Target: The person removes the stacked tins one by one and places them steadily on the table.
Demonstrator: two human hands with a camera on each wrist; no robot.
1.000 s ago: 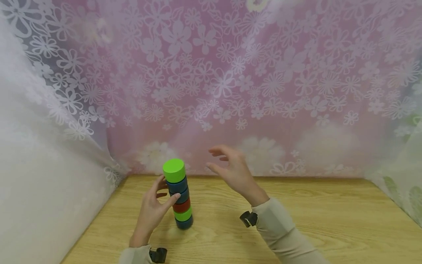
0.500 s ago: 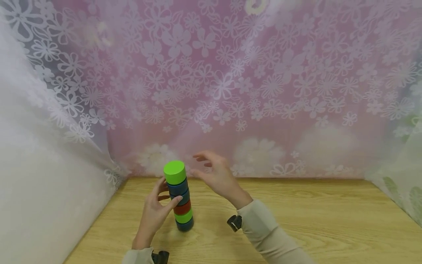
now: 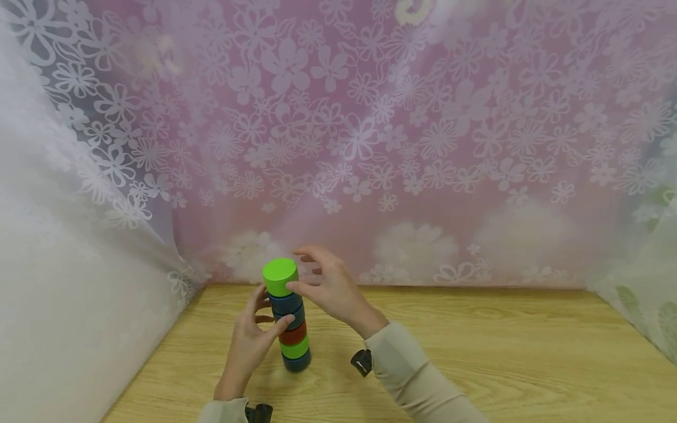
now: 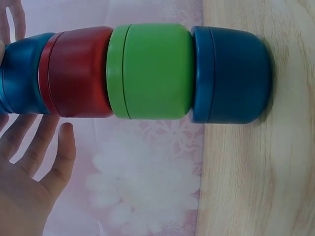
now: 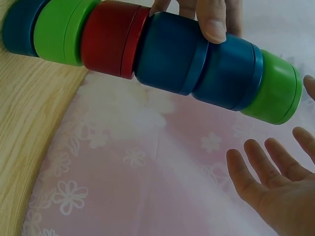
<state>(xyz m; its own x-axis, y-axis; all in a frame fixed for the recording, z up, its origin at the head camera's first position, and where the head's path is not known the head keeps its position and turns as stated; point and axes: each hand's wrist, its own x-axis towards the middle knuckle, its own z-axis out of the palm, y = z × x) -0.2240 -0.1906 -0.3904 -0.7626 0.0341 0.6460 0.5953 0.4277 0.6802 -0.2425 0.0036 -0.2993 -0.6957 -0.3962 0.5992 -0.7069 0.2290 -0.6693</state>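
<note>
Several small round lidded tins stand upright in one tall stack. From the bottom they run blue (image 3: 297, 362), green (image 4: 157, 71), red (image 4: 81, 71), blue (image 5: 170, 53), blue (image 5: 227, 73) and green (image 3: 281, 277). My left hand (image 3: 250, 341) holds the stack from the left around the two upper blue tins, thumb in front and fingers behind. Beside the top green tin is my right hand (image 3: 333, 291). In the right wrist view its fingers (image 5: 266, 169) are spread and stand apart from that tin. Its thumb is close to the lid; contact cannot be told.
The stack stands on a wood-grain table (image 3: 476, 352). A pink flowered curtain (image 3: 338, 147) hangs behind the table's back edge, with a white sheet (image 3: 69, 264) at the left. Both wrists wear black camera mounts (image 3: 362, 362).
My right hand has moved left to the top green tin, its thumb now overlapping that tin in the head view. The left hand and the stack have barely moved.
</note>
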